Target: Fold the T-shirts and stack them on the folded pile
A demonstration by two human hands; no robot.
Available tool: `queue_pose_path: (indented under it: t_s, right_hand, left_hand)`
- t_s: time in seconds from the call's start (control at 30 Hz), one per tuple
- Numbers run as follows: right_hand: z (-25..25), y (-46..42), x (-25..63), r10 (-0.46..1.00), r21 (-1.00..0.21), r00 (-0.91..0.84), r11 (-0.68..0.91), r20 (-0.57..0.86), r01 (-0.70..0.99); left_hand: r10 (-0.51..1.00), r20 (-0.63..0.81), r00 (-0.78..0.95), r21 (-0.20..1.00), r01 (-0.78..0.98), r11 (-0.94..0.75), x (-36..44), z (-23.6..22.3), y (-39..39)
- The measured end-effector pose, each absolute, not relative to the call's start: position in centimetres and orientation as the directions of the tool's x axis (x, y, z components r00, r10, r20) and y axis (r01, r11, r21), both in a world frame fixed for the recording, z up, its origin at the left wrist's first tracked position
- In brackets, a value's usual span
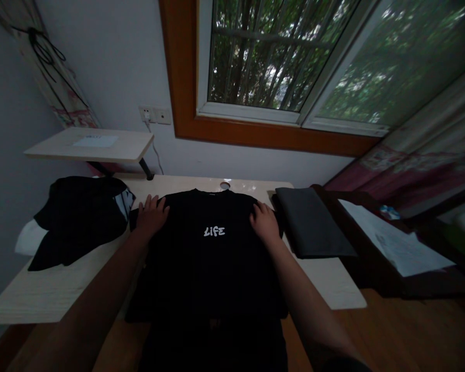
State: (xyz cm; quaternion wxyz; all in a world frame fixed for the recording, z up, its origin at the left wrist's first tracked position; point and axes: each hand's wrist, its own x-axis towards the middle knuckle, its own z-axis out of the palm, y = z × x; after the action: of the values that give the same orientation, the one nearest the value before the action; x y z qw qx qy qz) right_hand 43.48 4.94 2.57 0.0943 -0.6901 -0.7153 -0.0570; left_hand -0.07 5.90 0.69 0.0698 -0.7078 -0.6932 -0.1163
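Note:
A black T-shirt (213, 263) with white lettering on its chest lies spread on the pale desk, its collar toward the wall and its lower part reaching the front edge. My left hand (152, 214) rests flat on the shirt's left shoulder and sleeve, fingers spread. On the opposite shoulder, near the right sleeve, lies my right hand (264, 221), also with fingers apart. Both palms face down on the cloth, and neither hand grips it. Parts of both sleeves are hidden beneath the hands.
A pile of dark clothes (85, 217) with a white piece lies at the left of the desk (329, 281), below a raised shelf (89, 143). Dark grey folders (313, 222) lie at the right. Beyond them, papers (395, 237) rest on a dark brown surface.

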Motion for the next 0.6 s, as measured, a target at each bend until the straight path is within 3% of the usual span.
queue_pose_path:
  t_s: [0.23,0.4,0.6]
  right_hand:
    - [4.2,7.0,38.2,0.951,-0.124,-0.209,0.242,0.229,0.962]
    - [3.2,9.3,36.1,0.943,-0.1,-0.238,0.267,0.233,0.959]
    - [2.1,10.9,36.4,0.954,-0.109,-0.19,0.219,0.233,0.969]
  left_hand:
    - [0.923,0.368,0.114,0.042,0.989,-0.139,0.6,2.7,6.1]
    - [0.923,0.296,0.247,0.098,0.953,-0.287,2.6,2.3,6.6]
    - [0.931,0.321,0.171,0.11,0.97,-0.216,3.2,0.8,8.0]
